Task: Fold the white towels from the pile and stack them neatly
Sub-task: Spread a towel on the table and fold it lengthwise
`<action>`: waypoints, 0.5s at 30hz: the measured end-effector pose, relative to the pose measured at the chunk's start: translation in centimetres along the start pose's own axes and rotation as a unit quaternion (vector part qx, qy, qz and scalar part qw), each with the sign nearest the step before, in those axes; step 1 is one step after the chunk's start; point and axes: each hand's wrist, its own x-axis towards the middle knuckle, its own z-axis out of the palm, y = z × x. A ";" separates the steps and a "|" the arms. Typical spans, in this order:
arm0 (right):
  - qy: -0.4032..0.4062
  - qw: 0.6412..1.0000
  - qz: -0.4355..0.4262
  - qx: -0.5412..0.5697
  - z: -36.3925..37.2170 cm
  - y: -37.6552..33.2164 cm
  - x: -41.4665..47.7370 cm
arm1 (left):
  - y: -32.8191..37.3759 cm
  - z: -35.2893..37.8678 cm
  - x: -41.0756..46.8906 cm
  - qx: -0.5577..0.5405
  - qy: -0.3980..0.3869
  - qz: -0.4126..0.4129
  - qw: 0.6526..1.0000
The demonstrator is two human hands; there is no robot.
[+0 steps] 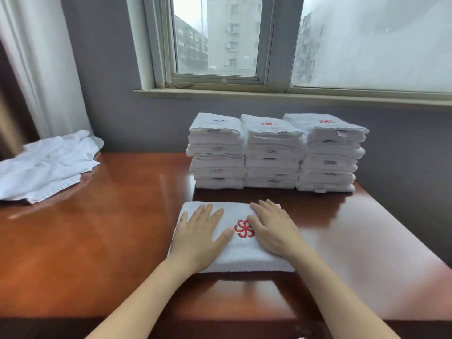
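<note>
Folded towel [241, 254] lies front and centre on the table [110, 228], a neat white rectangle with a red flower emblem [244, 228] stitched on top. Both hands are flat on it. The left hand [198, 238] is palm down on the left half, fingers straight and slightly spread, thumb reaching toward the emblem. The right hand [274, 231] mirrors it on the right half, fingers straight and pointing away from the person, its thumb edge just beside the flower. Neither hand is gripping; both simply press on the cloth, with bare forearms coming in from the bottom edge.

Behind the towel, against the wall, stand three stacks of folded towels side by side and touching: the left stack [216, 155] topped by a blue emblem, the middle stack [271, 155] and the right stack [327, 155] each topped by a red one. The layers blur together, so the towels per stack are hard to count; perhaps seven or eight each.

Far left on the table lies the pile [46, 165] of unfolded white towels, crumpled and well apart from the stacks. A white curtain [44, 64] hangs behind it, and a window [215, 37] above the stacks looks out on grey buildings.
</note>
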 end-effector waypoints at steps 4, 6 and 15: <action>0.017 0.999 0.000 -0.031 -0.2 -0.6 -0.5 | -0.7 0.0 0.2 -0.037 -0.002 0.024 0.999; 0.005 0.998 0.012 -0.069 -0.4 -1.1 -0.9 | -1.3 -0.2 0.2 -0.051 -0.001 0.054 0.997; -0.073 0.991 0.077 -0.087 -3.4 -1.8 -2.8 | -4.3 -3.5 0.6 -0.014 -0.006 0.055 0.998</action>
